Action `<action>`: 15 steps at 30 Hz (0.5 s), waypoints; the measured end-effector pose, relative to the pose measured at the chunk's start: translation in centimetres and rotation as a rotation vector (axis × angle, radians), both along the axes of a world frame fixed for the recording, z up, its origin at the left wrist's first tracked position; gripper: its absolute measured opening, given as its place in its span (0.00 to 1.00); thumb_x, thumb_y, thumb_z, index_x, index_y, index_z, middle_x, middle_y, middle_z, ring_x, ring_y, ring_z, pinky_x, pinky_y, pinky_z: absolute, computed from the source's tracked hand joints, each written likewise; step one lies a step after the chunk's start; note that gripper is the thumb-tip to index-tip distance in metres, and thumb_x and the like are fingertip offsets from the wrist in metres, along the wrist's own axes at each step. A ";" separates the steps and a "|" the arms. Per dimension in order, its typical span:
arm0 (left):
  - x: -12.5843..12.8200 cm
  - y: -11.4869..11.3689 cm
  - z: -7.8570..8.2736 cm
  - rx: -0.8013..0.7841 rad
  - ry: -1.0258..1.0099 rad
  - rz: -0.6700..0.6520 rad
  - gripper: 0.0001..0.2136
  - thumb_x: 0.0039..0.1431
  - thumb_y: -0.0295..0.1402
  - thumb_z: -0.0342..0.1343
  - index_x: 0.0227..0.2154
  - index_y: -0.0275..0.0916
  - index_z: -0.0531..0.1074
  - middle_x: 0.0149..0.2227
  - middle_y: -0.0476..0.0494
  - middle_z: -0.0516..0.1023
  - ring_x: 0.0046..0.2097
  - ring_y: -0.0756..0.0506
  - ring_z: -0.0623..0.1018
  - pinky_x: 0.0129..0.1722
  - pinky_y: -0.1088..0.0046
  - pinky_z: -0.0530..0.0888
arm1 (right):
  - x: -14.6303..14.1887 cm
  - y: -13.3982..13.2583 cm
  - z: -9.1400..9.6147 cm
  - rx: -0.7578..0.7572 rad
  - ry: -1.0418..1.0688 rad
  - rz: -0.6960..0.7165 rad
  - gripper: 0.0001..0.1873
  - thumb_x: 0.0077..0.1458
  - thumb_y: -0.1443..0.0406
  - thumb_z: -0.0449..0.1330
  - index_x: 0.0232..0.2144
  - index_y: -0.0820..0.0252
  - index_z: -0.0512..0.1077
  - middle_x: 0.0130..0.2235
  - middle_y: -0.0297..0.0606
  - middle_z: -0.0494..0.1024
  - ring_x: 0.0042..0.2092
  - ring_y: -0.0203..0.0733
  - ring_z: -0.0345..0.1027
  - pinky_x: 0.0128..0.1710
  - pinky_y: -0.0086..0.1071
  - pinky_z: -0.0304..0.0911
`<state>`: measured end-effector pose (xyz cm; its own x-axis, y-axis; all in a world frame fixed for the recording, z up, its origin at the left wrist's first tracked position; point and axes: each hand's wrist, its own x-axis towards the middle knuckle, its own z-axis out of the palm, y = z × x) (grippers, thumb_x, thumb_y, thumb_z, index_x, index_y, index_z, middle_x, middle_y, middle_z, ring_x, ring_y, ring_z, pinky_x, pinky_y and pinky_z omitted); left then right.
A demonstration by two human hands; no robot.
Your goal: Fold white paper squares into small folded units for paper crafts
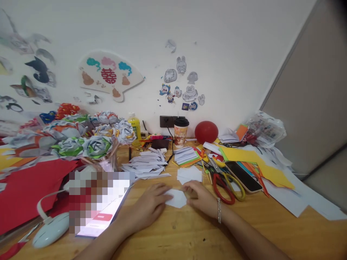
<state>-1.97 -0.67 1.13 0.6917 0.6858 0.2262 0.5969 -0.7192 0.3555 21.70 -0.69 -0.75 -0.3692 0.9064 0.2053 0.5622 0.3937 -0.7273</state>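
A small white piece of paper (176, 199) with angled corners lies low over the wooden table between my two hands. My left hand (151, 203) has its thumb and fingers on the paper's left edge, gripping it. At the right corner, the bent fingers and thumb of my right hand (202, 199) pinch the same paper; its fingertips partly cover that edge. Just beyond lie more white paper pieces (189, 175). Further back are a pile of folded white strips (146, 162) and a stack of paper slips (186, 156).
Red- and yellow-handled scissors (223, 186) and a dark phone (244, 177) lie right of my right hand. A lit tablet-like screen (101, 215) is left. Behind stand a lidded cup (180, 133), a yellow bottle (135, 128), a red balloon (206, 132) and paper flowers (97, 146).
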 end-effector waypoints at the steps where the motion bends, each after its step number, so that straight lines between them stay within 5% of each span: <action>1: 0.1 -0.4 0.4 -0.006 0.015 -0.009 0.21 0.51 0.21 0.48 0.45 0.46 0.71 0.54 0.44 0.68 0.56 0.40 0.64 0.54 0.56 0.63 | 0.3 0.3 -0.1 0.051 -0.018 -0.034 0.19 0.41 0.79 0.58 0.37 0.58 0.68 0.39 0.36 0.71 0.43 0.42 0.63 0.44 0.36 0.58; 6: 0.0 -1.4 1.4 -0.057 -0.024 -0.098 0.20 0.47 0.18 0.47 0.40 0.45 0.72 0.53 0.46 0.68 0.53 0.44 0.68 0.51 0.67 0.67 | 0.8 0.7 0.4 0.285 -0.172 -0.138 0.15 0.45 0.79 0.55 0.35 0.60 0.70 0.39 0.40 0.71 0.43 0.44 0.62 0.44 0.38 0.57; 11: -0.3 0.1 0.1 0.001 -0.057 -0.062 0.19 0.53 0.19 0.45 0.44 0.43 0.72 0.51 0.42 0.71 0.52 0.43 0.69 0.51 0.64 0.66 | -0.9 -1.2 0.6 0.515 -0.342 0.185 0.08 0.52 0.64 0.59 0.37 0.57 0.70 0.35 0.38 0.72 0.37 0.42 0.61 0.37 0.34 0.55; 15: 0.0 0.5 -0.4 -0.069 -0.145 -0.093 0.17 0.55 0.20 0.44 0.41 0.42 0.73 0.45 0.44 0.75 0.48 0.47 0.72 0.49 0.69 0.68 | -2.4 -1.4 -1.2 0.704 -0.533 0.207 0.08 0.58 0.69 0.51 0.30 0.59 0.70 0.26 0.37 0.70 0.31 0.41 0.59 0.31 0.34 0.51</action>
